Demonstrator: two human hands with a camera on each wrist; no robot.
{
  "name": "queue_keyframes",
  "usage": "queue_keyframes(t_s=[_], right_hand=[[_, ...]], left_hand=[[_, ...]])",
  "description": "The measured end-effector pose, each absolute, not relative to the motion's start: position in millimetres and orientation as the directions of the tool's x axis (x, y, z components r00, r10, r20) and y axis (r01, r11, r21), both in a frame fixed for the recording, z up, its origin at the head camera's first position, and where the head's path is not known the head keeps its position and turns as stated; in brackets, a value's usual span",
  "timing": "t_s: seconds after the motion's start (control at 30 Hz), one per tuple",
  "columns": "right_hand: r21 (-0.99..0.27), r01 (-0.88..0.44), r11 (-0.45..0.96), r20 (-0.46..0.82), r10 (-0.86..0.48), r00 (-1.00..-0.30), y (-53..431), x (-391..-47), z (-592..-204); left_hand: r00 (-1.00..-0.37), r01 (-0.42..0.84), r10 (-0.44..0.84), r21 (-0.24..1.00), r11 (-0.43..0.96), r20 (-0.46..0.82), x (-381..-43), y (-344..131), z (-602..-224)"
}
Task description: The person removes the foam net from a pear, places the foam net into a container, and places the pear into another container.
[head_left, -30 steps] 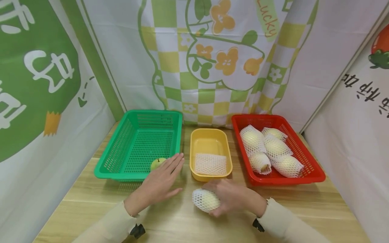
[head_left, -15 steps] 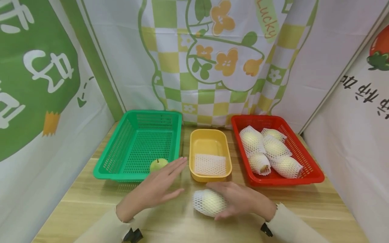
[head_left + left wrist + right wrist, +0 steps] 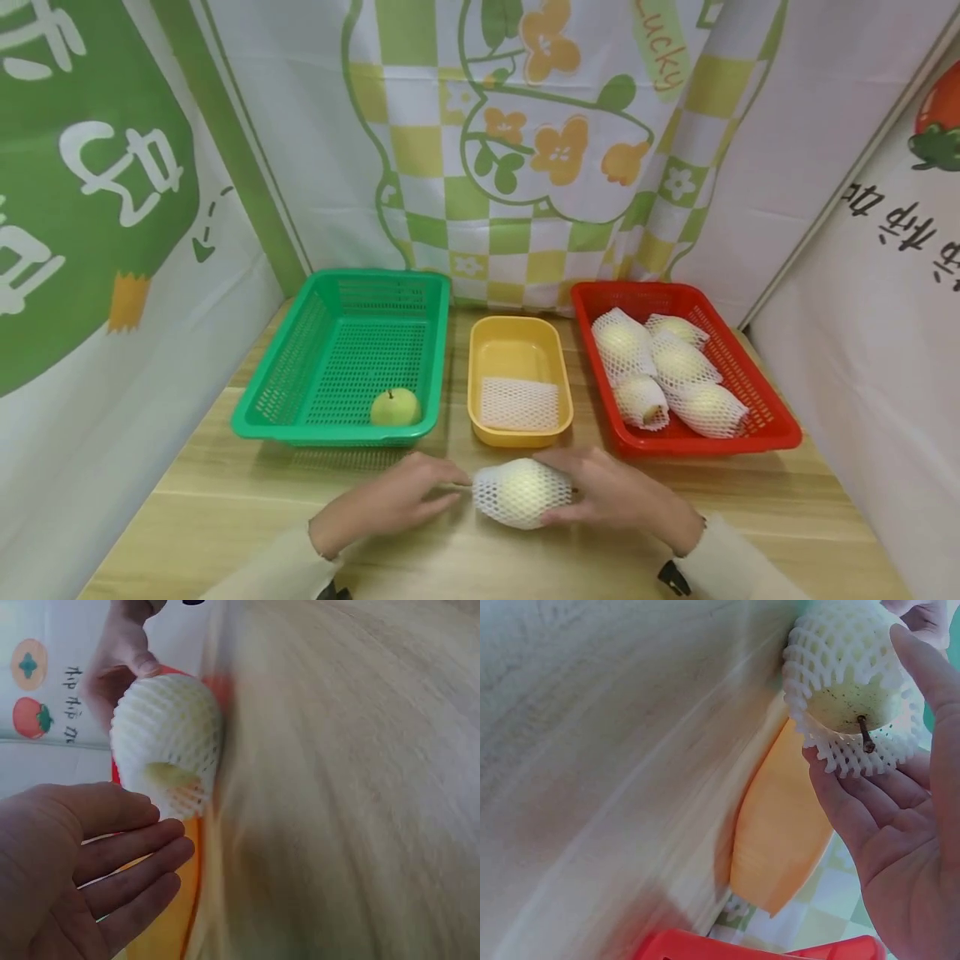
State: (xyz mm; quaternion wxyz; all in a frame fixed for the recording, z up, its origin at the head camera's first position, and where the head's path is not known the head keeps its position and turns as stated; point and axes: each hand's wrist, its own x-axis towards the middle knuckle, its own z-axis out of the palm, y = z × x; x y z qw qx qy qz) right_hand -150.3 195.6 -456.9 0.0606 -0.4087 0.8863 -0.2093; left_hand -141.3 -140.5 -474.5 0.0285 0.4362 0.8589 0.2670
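Note:
A pale yellow-green pear in a white foam net sleeve is at the table's front middle. My right hand grips it from the right, thumb on the near side and fingers on the far side. The right wrist view shows the stem in the sleeve's open end toward the right palm. My left hand is at the sleeve's left end, fingers extended and slightly bent, holding nothing. Whether its fingertips touch the sleeve is unclear. An unwrapped pear lies in the green basket.
A yellow bin holding white foam net stands between the baskets. The red basket at right holds several net-wrapped pears. A printed curtain closes off the back of the wooden table.
My left hand has come down and nearer from beside the green basket to the sleeve's left end, uncovering the bare pear. My right hand and the wrapped pear have shifted slightly right.

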Motion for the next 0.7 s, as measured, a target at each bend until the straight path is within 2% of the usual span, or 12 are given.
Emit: queue_keyframes(t_s=[0.13, 0.3, 0.7], right_hand=[[-0.45, -0.699, 0.556, 0.082, -0.754, -0.652, 195.9, -150.2, -461.1], [-0.453, -0.72, 0.526, 0.118, -0.765, -0.633, 194.7, -149.8, -463.3], [-0.478, -0.694, 0.539, 0.095, -0.753, -0.651, 194.7, -150.9, -463.6]], left_hand=[[-0.577, 0.782, 0.765, 0.463, 0.417, 0.285, -147.0, -128.2, -481.8], [-0.639, 0.74, 0.683, 0.525, 0.421, 0.353, -149.5, -115.0, -482.4], [-0.676, 0.672, 0.688, 0.603, 0.429, 0.264, -150.2, -89.2, -484.3]])
